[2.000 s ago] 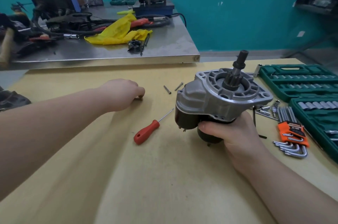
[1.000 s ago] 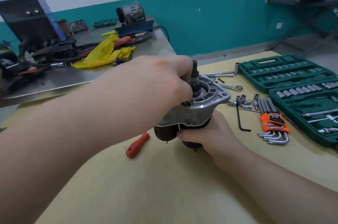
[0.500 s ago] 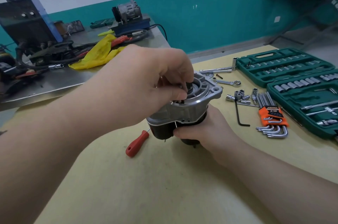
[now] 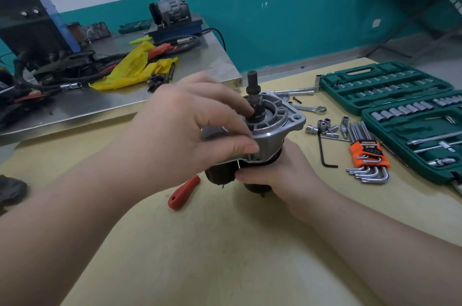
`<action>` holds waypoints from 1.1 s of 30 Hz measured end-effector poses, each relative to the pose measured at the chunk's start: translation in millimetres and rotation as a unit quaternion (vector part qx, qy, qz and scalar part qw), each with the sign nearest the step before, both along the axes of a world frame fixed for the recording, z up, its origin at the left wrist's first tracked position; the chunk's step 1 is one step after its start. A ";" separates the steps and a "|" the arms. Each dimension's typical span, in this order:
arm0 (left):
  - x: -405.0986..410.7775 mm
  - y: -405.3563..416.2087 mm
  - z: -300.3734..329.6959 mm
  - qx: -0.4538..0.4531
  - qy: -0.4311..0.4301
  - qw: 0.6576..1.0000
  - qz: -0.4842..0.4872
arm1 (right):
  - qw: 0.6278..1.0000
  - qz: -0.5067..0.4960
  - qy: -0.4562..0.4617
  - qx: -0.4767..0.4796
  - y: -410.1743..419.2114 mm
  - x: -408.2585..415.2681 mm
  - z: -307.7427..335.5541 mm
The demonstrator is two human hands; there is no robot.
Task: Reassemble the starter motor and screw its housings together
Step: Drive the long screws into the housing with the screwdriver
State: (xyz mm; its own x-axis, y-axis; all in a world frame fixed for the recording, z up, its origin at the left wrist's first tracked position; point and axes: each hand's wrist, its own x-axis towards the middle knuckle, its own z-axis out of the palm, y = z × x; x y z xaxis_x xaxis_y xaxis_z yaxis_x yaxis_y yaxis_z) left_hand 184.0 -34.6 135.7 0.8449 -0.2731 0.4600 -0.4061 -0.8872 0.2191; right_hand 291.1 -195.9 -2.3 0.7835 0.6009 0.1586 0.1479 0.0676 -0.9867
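Starter motor (image 4: 272, 130) stands upright on the yellow bench top (image 4: 225, 243), silver cast nose housing up, dark pinion shaft (image 4: 253, 90) poking from its ribbed round face, black body below. My right hand (image 4: 282, 170) grips the black body from the near side. My left hand (image 4: 197, 120) curls over the housing's left edge, thumb and fingertips pressed to it; a pinched screw, I cannot tell.

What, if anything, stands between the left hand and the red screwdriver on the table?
The left forearm partly covers the screwdriver from this view, but nothing lies on it. The left hand is up on the motor.
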 end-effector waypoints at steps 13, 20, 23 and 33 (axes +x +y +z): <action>-5.6 10.3 -61.1 -0.022 -0.112 0.993 0.016 | 1.000 0.002 -0.017 0.026 -0.6 -0.2 -1.3; -1.8 0.5 -70.3 -0.010 -0.135 0.990 0.038 | 0.999 -0.008 -0.014 0.029 -0.5 -0.2 -1.0; -2.2 -3.8 -72.6 -0.026 -0.129 0.990 0.049 | 1.000 -0.011 -0.009 0.026 0.4 0.0 -1.0; 0.0 -5.7 -71.1 -0.063 -0.127 0.988 0.061 | 0.999 -0.015 0.020 0.028 1.9 -1.8 1.6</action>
